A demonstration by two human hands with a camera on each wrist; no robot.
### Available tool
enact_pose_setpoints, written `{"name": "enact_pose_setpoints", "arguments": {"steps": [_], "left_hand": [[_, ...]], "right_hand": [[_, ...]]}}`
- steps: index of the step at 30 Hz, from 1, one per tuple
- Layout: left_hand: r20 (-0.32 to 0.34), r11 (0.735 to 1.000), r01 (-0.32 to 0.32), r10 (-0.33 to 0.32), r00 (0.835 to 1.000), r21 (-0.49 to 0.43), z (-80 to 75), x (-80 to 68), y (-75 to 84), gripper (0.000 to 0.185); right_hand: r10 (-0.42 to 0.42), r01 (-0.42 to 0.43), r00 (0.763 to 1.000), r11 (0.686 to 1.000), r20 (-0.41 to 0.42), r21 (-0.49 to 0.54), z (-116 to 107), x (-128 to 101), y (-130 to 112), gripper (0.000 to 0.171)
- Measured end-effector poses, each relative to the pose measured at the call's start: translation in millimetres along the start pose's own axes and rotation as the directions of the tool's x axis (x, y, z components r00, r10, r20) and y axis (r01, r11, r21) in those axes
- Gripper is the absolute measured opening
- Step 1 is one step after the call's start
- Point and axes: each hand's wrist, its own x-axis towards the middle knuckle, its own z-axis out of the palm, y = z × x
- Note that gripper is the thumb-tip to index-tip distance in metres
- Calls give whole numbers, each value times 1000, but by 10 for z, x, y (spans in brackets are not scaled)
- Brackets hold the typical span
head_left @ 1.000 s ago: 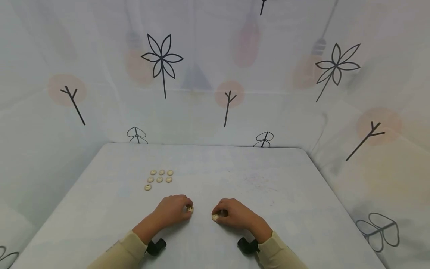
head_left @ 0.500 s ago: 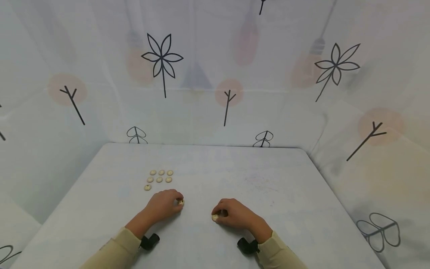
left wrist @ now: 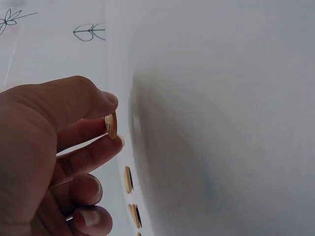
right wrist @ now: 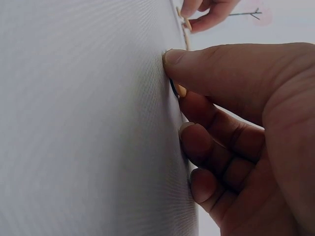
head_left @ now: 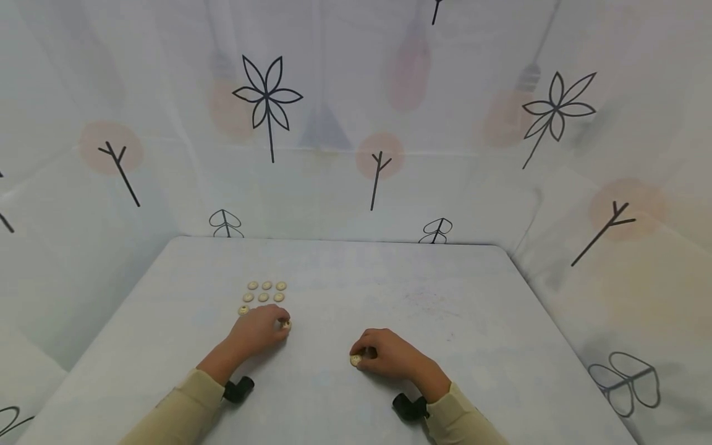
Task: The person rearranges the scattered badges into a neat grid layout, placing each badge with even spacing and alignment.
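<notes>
My left hand (head_left: pixel 261 327) pinches a small cream button (head_left: pixel 286 324) between thumb and forefinger, just in front of a group of several like buttons (head_left: pixel 264 293) laid in rows on the white table (head_left: pixel 445 296). In the left wrist view the pinched button (left wrist: pixel 111 126) stands on edge above the table, with laid buttons (left wrist: pixel 128 179) below it. My right hand (head_left: pixel 384 354) rests on the table nearer me, its curled fingers holding another cream button (head_left: pixel 356 360) against the surface. The right wrist view shows that button (right wrist: pixel 180 90) tucked under the forefinger.
A patterned white cloth (head_left: pixel 356 123) hangs behind and to both sides of the table. Black wrist camera mounts (head_left: pixel 240 389) show at both sleeves. The table's right half (head_left: pixel 489 321) is bare.
My left hand has carried its button away from the centre, forward and left toward the rows of buttons. The right hand has stayed in place.
</notes>
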Motion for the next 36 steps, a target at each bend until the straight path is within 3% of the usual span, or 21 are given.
{"name": "enact_pose_setpoints", "arguments": {"steps": [7,18,28,36], "left_hand": [[-16,1000,-4,4,1000,25,-36,34,-122,19],[16,997,68,-68,998,21,-119,55,-224,24],[6,997,57,-58,998,47,-145,108,-342,23],[47,995,96,-98,994,39,-196,125,-363,24]], "right_hand": [[5,-5,1000,1000,-2,-6,-9,-3,-8,19],[24,-24,1000,1000,7,-7,-16,-5,-47,19],[22,-22,1000,999,-2,-25,-16,-12,-38,19],[21,-21,1000,999,-2,-36,-5,-6,-11,19]]}}
